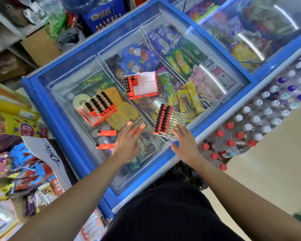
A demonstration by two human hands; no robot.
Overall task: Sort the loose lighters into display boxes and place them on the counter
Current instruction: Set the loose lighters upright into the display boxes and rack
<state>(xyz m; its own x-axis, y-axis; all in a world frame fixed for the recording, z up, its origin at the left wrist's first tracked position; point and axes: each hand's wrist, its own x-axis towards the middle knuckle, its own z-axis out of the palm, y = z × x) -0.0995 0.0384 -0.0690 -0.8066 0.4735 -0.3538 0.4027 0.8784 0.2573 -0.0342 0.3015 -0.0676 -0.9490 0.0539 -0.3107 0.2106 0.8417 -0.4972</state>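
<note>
Red lighters with black caps lie spread over the glass-topped freezer counter (66, 136). The left hand (127, 142) lies flat with fingers straight, grasping nothing, its fingertips over two loose lighters (142, 126). Two more loose lighters (107, 132) lie flat just left of that hand, apart from each other.

The right hand (186, 141) is also released, its straight fingers touching the near edge of a clear tray (178, 119) that holds two rows of lighters on its left side. Beyond the left hand stands a full red display box (97, 108). Farther ahead, between the two hands' lines, a second display box (141, 86) is filled only along its left side.

Bare glass lies between the hands and around the boxes, and the counter's blue rim runs just below both wrists. Packs of bottled water (233, 141) crowd close to the right of the right hand. A white chocolate carton (49, 150) and snack packets press in left of the left hand.
</note>
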